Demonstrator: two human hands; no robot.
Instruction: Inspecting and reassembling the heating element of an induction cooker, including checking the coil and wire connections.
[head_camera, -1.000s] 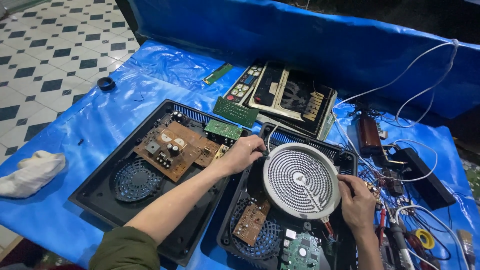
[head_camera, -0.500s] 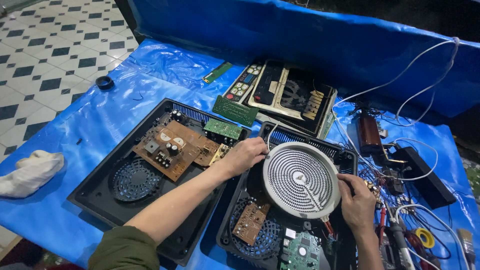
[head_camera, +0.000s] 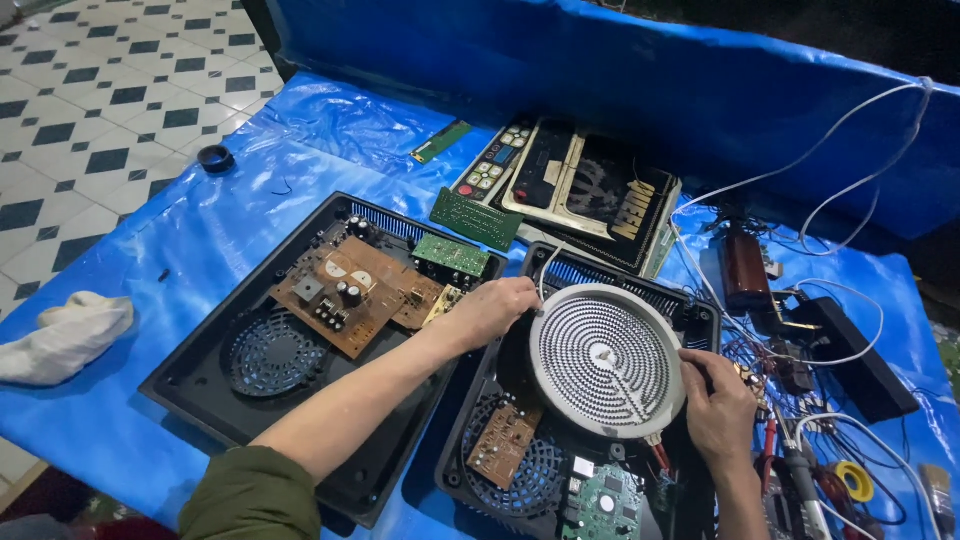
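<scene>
Grip: left hand (head_camera: 497, 308) and right hand (head_camera: 716, 402) closed on opposite rims of round heating coil plate (head_camera: 608, 360), kept level over right black cooker base (head_camera: 520, 470); left open base (head_camera: 270, 350) alongside on blue-sheeted bench (head_camera: 150, 250).

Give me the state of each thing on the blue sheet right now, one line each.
Round grey coil heating plate: tilted in its case, gripped at both edges.
Left hand: on the plate's left rim.
Right hand: on the plate's right rim.
Right black cooker case: open, boards exposed.
Left black cooker case: open, brown circuit board inside.
White cloth: crumpled, apart at the sheet's edge.
</scene>
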